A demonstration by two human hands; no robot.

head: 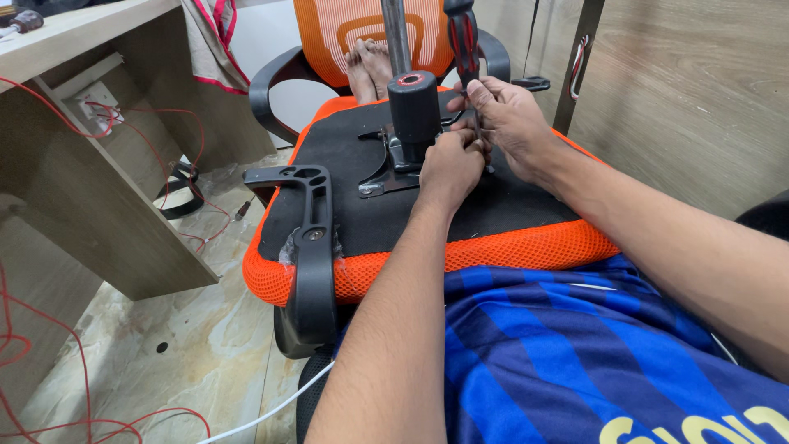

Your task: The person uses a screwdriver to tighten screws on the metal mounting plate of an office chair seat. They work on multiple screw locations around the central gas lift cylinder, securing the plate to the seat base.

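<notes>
- Head view looks down at an overturned office chair (460,214) lying across the person's lap, its black underside facing up and its orange mesh edge toward the blue striped shirt (575,345).
- A black cylinder column (413,103) stands upright from a metal plate (390,164) at the middle of the seat underside.
- The right hand (509,115) is closed around the shaft of a screwdriver (464,41) with a red and black handle, which rises straight above the fingers, just right of the column.
- The left hand (450,168) sits directly below the right, touching it, fingers curled shut at the screwdriver's lower end against the plate; the tip itself is hidden, and whether this hand grips the shaft or only steadies it cannot be told.
- A black armrest (308,238) runs along the seat's left edge, well apart from both hands.
- Bare feet (368,66) rest beyond the column against the orange backrest.
- A wooden desk (90,164) and red wires (49,395) lie on the left over a marbled floor.
</notes>
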